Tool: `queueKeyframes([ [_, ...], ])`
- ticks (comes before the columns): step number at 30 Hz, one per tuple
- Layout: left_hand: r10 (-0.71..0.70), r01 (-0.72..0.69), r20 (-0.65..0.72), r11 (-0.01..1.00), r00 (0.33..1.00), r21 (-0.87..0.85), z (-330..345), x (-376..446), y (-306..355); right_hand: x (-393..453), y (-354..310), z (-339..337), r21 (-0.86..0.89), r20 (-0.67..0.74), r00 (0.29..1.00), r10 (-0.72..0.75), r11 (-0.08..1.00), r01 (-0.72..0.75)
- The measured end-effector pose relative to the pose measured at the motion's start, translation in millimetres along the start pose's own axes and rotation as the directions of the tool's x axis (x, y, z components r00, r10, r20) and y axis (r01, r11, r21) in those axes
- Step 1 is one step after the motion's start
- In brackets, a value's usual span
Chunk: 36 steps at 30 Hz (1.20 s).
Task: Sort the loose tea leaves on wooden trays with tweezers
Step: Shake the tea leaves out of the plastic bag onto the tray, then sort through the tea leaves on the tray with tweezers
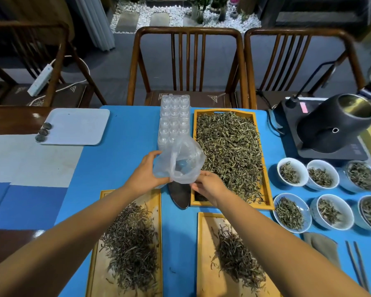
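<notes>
Beside the big tray (pixel 266 168), left hand (pixel 146 174) and right hand (pixel 208 185) both pinch a flimsy, slippery plastic bag (pixel 180 161), best gripped at its rim.

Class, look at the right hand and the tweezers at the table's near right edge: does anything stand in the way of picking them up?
Yes. Both hands hold the clear plastic bag, so the right hand is occupied. The path to the tweezers looks otherwise open.
</notes>
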<state>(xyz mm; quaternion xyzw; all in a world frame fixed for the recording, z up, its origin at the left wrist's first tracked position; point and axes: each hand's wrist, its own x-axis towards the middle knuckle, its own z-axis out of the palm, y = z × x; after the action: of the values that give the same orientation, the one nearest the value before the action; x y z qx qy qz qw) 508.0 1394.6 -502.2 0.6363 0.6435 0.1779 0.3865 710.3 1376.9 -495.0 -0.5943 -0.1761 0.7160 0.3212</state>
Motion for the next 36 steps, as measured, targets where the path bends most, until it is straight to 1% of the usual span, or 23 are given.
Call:
queueKeyframes([
  [3, -0.014, 0.015, -0.014, 1.000, 1.000, 0.023, 3.3, -8.6, 1.6, -7.9, -0.8, -9.7, -0.008, 0.007, 1.000, -0.006, 1.000, 0.006],
  [8, -0.032, 0.034, -0.042, 0.998, 0.999, 0.061, 16.7, -29.1, 11.2, -25.2, -0.2, -30.4, -0.058, -0.058, 0.998, -0.034, 0.998, 0.030],
  [10, -0.035, 0.039, -0.058, 0.997, 0.998, 0.073, 23.9, -38.9, 16.4, -34.2, 2.0, -43.3, -0.089, -0.067, 0.997, -0.036, 0.996, 0.030],
  [14, -0.021, 0.026, -0.108, 0.998, 0.994, 0.051, 43.5, -58.8, 28.5, -51.7, 8.5, -73.3, -0.083, -0.096, 0.995, -0.038, 0.996, 0.030],
  [16, -0.014, 0.024, -0.136, 0.997, 0.991, 0.075, 55.8, -67.6, 35.8, -62.1, 12.4, -88.9, -0.069, -0.105, 0.994, -0.043, 0.997, 0.036],
  [18, -0.008, 0.022, -0.151, 0.996, 0.988, 0.092, 67.9, -75.8, 44.2, -73.4, 15.5, -105.1, -0.095, -0.119, 0.992, -0.047, 0.995, 0.036],
  [21, 0.040, -0.024, -0.146, 0.994, 0.988, 0.107, 87.3, -87.0, 58.6, -89.9, 20.5, -131.1, -0.158, -0.132, 0.989, -0.069, 0.986, 0.047],
  [24, 0.073, -0.055, -0.137, 0.990, 0.988, 0.130, 107.3, -98.1, 74.8, -103.9, 25.2, -158.6, -0.122, -0.158, 0.984, -0.081, 0.991, 0.062],
  [29, 0.109, -0.103, -0.072, 0.991, 0.991, 0.088, 143.5, -114.0, 101.0, -127.6, 34.6, -207.8, -0.100, -0.187, 0.977, -0.100, 0.992, 0.082],
  [33, 0.128, -0.126, -0.020, 0.989, 0.992, 0.072, 170.0, -124.7, 113.9, -142.4, 45.4, -250.2, -0.114, -0.297, 0.945, -0.138, 0.988, 0.109],
  [36, 0.093, -0.090, -0.023, 0.991, 0.995, 0.098, 183.6, -131.6, 113.8, -151.5, 53.1, -281.9, -0.114, -0.358, 0.920, -0.156, 0.986, 0.122],
])
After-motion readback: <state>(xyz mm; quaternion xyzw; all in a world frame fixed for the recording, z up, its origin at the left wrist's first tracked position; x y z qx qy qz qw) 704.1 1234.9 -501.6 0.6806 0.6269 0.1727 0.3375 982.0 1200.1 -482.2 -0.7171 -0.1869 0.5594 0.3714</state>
